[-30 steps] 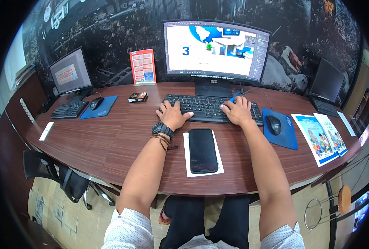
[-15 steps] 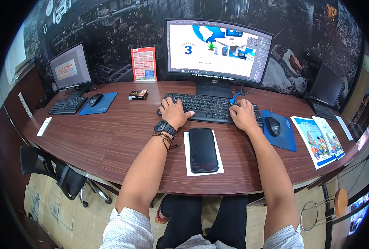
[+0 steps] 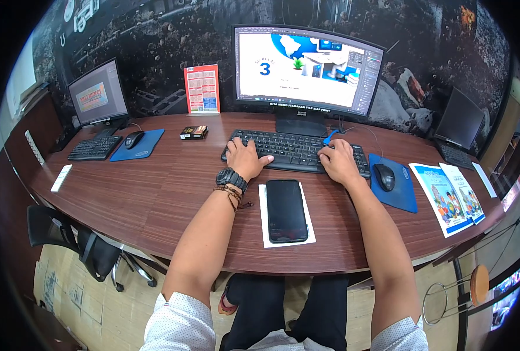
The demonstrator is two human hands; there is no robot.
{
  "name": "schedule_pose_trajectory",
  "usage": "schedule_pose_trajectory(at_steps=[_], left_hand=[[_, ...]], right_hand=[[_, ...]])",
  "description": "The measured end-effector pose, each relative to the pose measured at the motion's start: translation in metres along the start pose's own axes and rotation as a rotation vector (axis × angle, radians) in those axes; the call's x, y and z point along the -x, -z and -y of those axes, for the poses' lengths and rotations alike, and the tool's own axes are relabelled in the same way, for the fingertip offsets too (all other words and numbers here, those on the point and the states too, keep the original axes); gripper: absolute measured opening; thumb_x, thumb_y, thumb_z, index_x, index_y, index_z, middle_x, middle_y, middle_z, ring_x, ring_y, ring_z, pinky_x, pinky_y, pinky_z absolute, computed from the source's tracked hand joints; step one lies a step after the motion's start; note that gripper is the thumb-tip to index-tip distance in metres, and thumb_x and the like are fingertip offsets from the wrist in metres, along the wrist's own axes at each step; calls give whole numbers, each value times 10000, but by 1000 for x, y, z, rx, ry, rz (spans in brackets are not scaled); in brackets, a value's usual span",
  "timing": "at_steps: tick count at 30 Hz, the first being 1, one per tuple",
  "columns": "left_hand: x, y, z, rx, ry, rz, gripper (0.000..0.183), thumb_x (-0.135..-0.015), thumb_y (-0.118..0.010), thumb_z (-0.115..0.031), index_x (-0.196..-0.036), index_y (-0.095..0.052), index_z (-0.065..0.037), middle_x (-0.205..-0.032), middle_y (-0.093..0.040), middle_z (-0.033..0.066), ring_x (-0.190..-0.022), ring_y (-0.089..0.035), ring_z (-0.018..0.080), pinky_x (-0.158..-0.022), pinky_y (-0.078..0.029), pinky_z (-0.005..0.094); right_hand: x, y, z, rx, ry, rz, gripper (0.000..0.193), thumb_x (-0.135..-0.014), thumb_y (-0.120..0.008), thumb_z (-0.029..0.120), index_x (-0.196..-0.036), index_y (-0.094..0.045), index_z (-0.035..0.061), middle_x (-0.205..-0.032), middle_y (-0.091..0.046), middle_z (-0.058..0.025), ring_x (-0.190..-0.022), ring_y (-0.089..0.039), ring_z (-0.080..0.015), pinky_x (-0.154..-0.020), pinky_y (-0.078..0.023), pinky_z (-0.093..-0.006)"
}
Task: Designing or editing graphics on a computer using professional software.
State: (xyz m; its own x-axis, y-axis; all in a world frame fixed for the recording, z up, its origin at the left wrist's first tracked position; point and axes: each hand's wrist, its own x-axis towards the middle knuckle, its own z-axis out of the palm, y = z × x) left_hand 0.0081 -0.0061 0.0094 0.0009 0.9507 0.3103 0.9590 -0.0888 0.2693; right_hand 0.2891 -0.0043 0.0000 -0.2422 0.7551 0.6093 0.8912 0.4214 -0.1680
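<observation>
Both of my hands rest on a black keyboard (image 3: 292, 151) in front of a large curved monitor (image 3: 306, 70). My left hand (image 3: 245, 159) lies over the left end of the keys, its fingers spread and thumb stretched to the right. Over the right part of the keys sits my right hand (image 3: 339, 161), fingers bent but apart, holding nothing. Behind that hand a blue cable end (image 3: 329, 138) shows. Between my forearms a black phone (image 3: 287, 210) lies face up on a white sheet of paper (image 3: 311, 238).
Right of the keyboard, a black mouse (image 3: 384, 177) sits on a blue mouse pad (image 3: 408, 199), with printed booklets (image 3: 438, 202) beyond. To the left are a small dark box (image 3: 194, 133), a red sign (image 3: 202, 89), a second monitor (image 3: 99, 93) and its keyboard (image 3: 95, 148). An office chair (image 3: 90, 245) stands below.
My right hand has shifted slightly to the left over the keys. My left hand stays nearly in place.
</observation>
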Motion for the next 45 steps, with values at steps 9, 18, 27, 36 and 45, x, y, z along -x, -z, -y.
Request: schedule_pose_trajectory(at_steps=[9,18,27,36,45], left_hand=[[0,-2,2,6,-3,-8,843,-830,-658,-639,-1378,-519,-14,-1383,-404,298,-1291,-370,450,-1063,-363,535],[0,-1,0,-3,-7,-6,837,-836,-661,-626,-1390,-511,-17,-1367,-419,291,-1280,-383,444,-1056,-369,530],[2,-3,-1,15,-6,-46,771,-820,-696,-593,-1304,-580,-5,-1332,-447,256,-1265,-389,413,-1047,-365,521],[0,-1,-1,2,0,-4,824,-832,-666,-624,-1380,-522,-26,-1356,-439,283,-1283,-394,444,-1057,-374,528],[3,0,3,3,8,-4,825,-832,-667,-624,-1380,-524,-24,-1370,-428,284,-1293,-384,444,-1060,-370,532]], right_hand=[[0,1,1,5,-11,23,209,-893,-607,248,-990,-755,136,-1184,-577,-170,-1220,-457,-364,-1046,-338,-505],[-2,2,0,24,-28,71,223,-903,-594,270,-1013,-751,156,-1167,-576,-156,-1238,-441,-366,-1053,-327,-508],[-5,4,3,63,-49,126,239,-916,-575,290,-1022,-744,159,-1191,-570,-162,-1267,-421,-373,-1067,-310,-522],[-6,4,4,86,-66,143,256,-924,-556,297,-1044,-737,162,-1207,-567,-166,-1275,-417,-373,-1074,-304,-535],[-4,8,0,64,-77,65,224,-905,-572,292,-983,-747,175,-1110,-600,-148,-1171,-496,-352,-1007,-376,-512]])
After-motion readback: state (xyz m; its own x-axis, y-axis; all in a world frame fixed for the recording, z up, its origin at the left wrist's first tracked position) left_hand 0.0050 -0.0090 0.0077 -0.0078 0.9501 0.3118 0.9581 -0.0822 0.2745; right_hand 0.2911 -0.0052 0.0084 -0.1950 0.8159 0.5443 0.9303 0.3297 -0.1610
